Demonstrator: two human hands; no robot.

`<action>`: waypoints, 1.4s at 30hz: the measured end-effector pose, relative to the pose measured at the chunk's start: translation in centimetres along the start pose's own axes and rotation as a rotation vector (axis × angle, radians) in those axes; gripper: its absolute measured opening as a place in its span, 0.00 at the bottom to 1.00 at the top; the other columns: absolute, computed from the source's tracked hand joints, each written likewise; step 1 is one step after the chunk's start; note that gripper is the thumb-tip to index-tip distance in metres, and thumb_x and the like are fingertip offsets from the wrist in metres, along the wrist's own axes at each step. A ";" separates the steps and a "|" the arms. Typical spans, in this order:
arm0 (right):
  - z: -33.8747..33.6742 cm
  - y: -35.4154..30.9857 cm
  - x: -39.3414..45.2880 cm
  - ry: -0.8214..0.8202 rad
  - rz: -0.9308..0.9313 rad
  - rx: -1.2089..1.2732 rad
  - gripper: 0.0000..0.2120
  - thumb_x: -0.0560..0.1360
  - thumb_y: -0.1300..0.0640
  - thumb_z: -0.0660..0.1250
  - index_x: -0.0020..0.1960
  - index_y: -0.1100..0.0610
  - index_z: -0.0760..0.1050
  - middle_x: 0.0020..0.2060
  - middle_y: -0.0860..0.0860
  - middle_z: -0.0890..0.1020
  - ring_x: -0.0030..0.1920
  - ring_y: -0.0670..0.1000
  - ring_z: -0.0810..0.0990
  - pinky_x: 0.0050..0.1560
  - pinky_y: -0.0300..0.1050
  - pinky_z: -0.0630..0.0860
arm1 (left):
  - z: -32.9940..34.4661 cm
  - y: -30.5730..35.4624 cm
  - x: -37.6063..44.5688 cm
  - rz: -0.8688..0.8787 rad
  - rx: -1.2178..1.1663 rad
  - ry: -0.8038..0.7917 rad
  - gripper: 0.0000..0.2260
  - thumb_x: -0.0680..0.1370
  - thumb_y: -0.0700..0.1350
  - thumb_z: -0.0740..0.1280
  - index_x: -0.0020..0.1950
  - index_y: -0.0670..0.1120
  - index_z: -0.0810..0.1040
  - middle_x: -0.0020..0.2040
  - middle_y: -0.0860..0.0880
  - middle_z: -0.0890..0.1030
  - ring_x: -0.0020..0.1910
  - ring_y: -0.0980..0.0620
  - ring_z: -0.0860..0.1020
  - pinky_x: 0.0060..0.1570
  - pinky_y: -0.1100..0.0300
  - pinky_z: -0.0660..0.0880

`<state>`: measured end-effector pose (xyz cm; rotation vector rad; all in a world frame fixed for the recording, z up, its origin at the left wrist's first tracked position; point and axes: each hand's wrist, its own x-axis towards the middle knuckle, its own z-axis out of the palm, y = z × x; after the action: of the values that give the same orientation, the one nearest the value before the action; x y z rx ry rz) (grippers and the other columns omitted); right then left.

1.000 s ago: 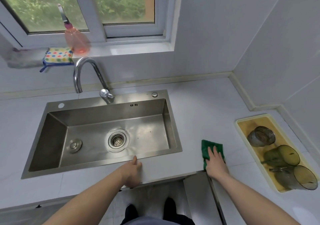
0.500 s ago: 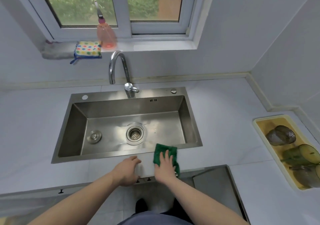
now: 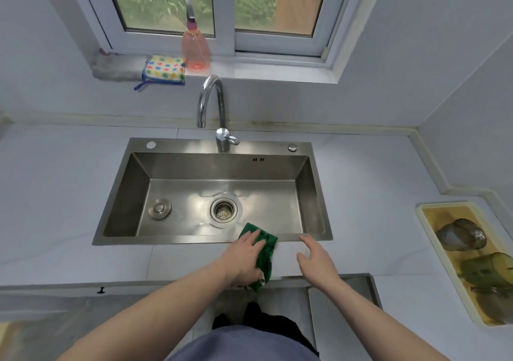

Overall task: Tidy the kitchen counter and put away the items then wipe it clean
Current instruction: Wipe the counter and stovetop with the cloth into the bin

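Along the counter (image 3: 83, 258) lip fronting the sink (image 3: 166, 240), I am pressing the green cloth (image 3: 265, 249) flat under my left hand (image 3: 244, 258), fingers spread, wiping in overlapping passes, while my right hand (image 3: 316, 260) is hovering wide, holding nothing.

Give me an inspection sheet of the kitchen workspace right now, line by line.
Surface: pale counter, bare around the sink.
Job's things: green cloth on the counter strip in front of the sink.
Clutter: yellow tray holding glasses lying on their sides, at right.
Hands: left hand presses on the cloth; right hand open beside it.
Cables: nothing seen.
Surroundings: faucet; pink bottle and spotted sponge on the windowsill.
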<state>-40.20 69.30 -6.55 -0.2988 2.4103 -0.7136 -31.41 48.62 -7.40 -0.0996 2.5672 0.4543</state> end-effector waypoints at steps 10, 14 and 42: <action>1.2 -0.9 2.5 -0.074 -0.167 -0.083 0.29 0.81 0.56 0.61 0.81 0.50 0.59 0.82 0.47 0.54 0.80 0.47 0.55 0.77 0.41 0.54 | 3.9 -1.8 1.5 -0.023 0.095 -0.057 0.35 0.83 0.56 0.54 0.83 0.47 0.38 0.82 0.50 0.34 0.81 0.48 0.34 0.80 0.42 0.39; 3.0 -2.7 3.9 -0.117 -0.226 -0.117 0.30 0.81 0.56 0.63 0.81 0.49 0.58 0.82 0.46 0.54 0.81 0.47 0.55 0.77 0.41 0.54 | 4.6 -4.0 -0.2 -0.110 0.019 -0.028 0.35 0.83 0.57 0.53 0.83 0.48 0.36 0.82 0.51 0.33 0.81 0.50 0.34 0.80 0.42 0.39; 28.3 -25.9 3.1 -0.343 -0.264 -0.601 0.38 0.77 0.52 0.59 0.82 0.54 0.46 0.83 0.51 0.47 0.81 0.63 0.44 0.78 0.62 0.54 | 4.2 -47.7 -23.9 -0.805 -0.273 -0.060 0.35 0.85 0.60 0.45 0.81 0.44 0.30 0.80 0.48 0.30 0.81 0.47 0.35 0.79 0.44 0.39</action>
<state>-24.38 34.79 -12.74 -0.9147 2.2140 -0.0094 -1.24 4.73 -12.86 -1.1368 2.1466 0.4634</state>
